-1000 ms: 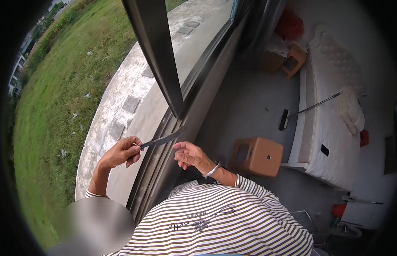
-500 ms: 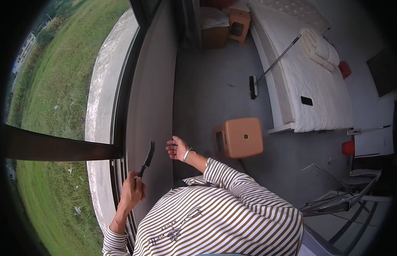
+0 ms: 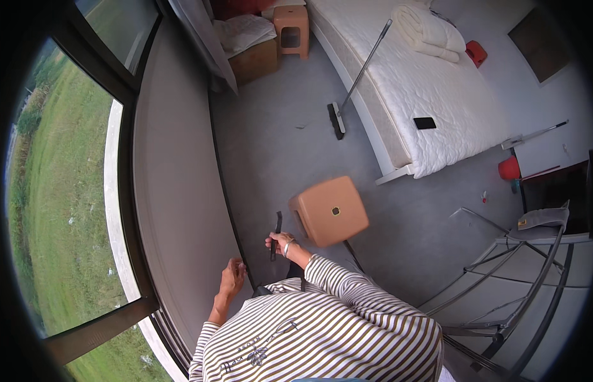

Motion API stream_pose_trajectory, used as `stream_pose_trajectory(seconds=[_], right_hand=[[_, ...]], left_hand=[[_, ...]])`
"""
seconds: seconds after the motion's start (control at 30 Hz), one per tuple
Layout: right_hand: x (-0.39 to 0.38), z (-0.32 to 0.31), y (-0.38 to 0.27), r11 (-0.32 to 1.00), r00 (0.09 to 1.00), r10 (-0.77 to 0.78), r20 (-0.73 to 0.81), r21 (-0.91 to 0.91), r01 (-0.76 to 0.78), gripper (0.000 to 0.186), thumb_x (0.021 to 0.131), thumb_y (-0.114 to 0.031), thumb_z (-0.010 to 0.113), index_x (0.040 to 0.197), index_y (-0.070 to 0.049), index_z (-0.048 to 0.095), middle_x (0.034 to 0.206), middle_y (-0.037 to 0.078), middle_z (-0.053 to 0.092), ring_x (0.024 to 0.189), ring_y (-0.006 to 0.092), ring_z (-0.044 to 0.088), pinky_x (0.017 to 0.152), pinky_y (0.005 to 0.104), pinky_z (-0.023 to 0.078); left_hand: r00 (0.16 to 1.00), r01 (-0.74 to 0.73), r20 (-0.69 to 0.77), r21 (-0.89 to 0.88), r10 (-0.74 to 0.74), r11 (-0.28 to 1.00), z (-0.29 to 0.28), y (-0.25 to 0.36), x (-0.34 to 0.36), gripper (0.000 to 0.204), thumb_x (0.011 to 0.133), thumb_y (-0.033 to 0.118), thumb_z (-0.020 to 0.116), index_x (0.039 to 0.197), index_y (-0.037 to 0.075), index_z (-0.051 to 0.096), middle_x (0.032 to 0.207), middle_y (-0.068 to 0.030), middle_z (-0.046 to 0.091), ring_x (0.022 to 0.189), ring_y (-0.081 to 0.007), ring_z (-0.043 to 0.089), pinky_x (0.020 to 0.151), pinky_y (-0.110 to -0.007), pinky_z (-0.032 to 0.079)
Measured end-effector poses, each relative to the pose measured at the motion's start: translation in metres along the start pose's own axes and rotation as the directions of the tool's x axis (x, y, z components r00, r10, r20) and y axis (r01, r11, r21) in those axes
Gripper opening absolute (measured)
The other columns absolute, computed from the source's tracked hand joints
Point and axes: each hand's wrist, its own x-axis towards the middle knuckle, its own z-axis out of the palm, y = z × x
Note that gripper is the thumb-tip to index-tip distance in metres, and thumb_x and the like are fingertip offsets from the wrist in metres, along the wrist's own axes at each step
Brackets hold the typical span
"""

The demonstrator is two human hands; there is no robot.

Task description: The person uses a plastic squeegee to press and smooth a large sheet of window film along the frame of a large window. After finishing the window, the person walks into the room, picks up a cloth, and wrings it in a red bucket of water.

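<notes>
My right hand (image 3: pixel 282 242) grips a slim black tool (image 3: pixel 275 239), upright in the picture, with a slightly bent upper end; it looks like a narrow brush, though bristles are too small to make out. A silver bracelet (image 3: pixel 288 248) circles that wrist. To the left and a little lower, my left hand (image 3: pixel 232 277) hangs empty beside the wall under the window, its fingers loosely bent and apart. Just beyond the right hand stands an orange-brown plastic stool (image 3: pixel 332 213) on the grey floor.
A window frame (image 3: pixel 128 223) and low wall (image 3: pixel 175 172) run along my left. A broom (image 3: pixel 360 73) leans on the bed (image 3: pixel 459 102), where a phone (image 3: pixel 424 123) lies. At right stands a metal folding frame (image 3: pixel 532 280). Another stool (image 3: pixel 291 30) is at the back.
The black tool has passed from my left hand to my right hand. My left hand has moved away from the window toward my body. The view has turned rightward.
</notes>
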Motion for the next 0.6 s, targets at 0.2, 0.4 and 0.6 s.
stream_pose_trajectory(seconds=[0.2,0.4,0.6], right_hand=[[0.048,-0.167,0.017,0.961,0.837,-0.205,-0.508,-0.265,0.075,0.026,0.094,-0.023,0.056,0.112,-0.005,0.057,0.083,0.016,0.070,0.067,0.0258,0.068,0.055,0.0382,0.055],[0.019,-0.200,-0.022,0.994,0.703,-0.014,-0.711,0.065,0.086,0.024,0.091,-0.010,0.053,0.115,-0.005,0.057,0.087,0.017,0.070,0.090,0.0260,0.068,0.077,0.0377,0.056],[0.052,-0.255,0.022,0.676,0.663,-0.485,-0.570,-0.725,-0.130,0.025,0.087,-0.020,0.056,0.093,0.004,0.063,0.094,0.026,0.067,0.091,0.0353,0.067,0.077,0.0447,0.055]], left_hand=[[0.946,0.296,-0.058,-0.236,-0.318,0.926,-0.008,-0.114,0.003,0.014,0.092,-0.004,0.043,0.096,-0.009,0.055,0.081,-0.0155,0.065,0.068,-0.0227,0.068,0.051,-0.032,0.054],[0.941,0.338,-0.145,0.434,-0.305,0.835,-0.023,-0.226,0.004,0.021,0.071,0.028,0.069,0.085,0.013,0.076,0.088,-0.0135,0.071,0.084,-0.0298,0.069,0.079,-0.040,0.054],[0.933,0.351,-0.068,0.396,-0.354,0.848,-0.027,-0.130,0.091,0.025,0.074,0.025,0.069,0.086,0.004,0.074,0.086,-0.0207,0.069,0.086,-0.0356,0.068,0.078,-0.044,0.054]])
